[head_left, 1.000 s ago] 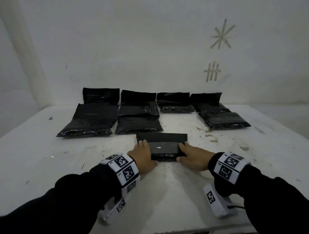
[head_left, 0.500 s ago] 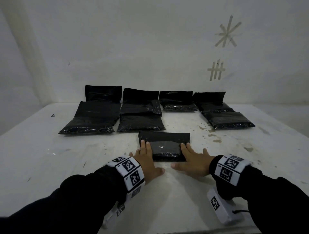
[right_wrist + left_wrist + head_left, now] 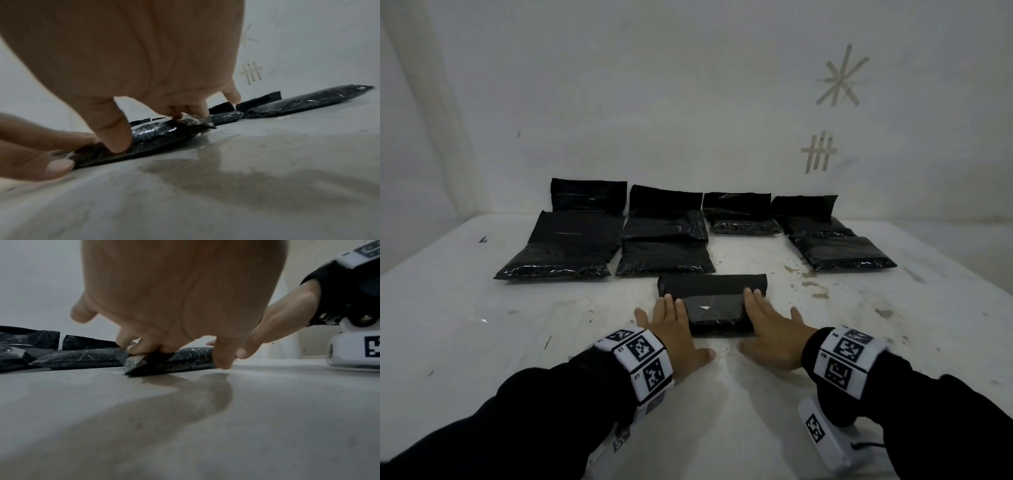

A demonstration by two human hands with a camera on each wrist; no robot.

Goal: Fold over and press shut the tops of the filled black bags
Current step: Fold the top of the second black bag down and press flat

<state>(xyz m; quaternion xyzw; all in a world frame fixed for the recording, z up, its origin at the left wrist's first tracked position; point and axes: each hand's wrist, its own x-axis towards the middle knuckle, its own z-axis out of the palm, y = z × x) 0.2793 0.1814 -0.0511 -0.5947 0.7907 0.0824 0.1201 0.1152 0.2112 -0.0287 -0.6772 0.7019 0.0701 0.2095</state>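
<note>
Step in hand: pressing the folded-over top of the nearest bag [image 3: 712, 301], which lies toward the near edge of the table [image 3: 482, 342], at mid-width. Left hand [image 3: 674, 329] and right hand [image 3: 767, 329] lie flat, fingers [image 3: 751, 298] straight, pressing its two ends; nothing gripped.

Next, likely: check the flap holds, then take an unsealed bag [image 3: 558, 246] from the far row.

Head view shows the row's upright flaps; wrist views show fingertips bearing on the fold.

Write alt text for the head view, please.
Both hands, left hand and right hand, press flat on the ends of a folded black bag on a white table; more black bags lie behind.
</note>
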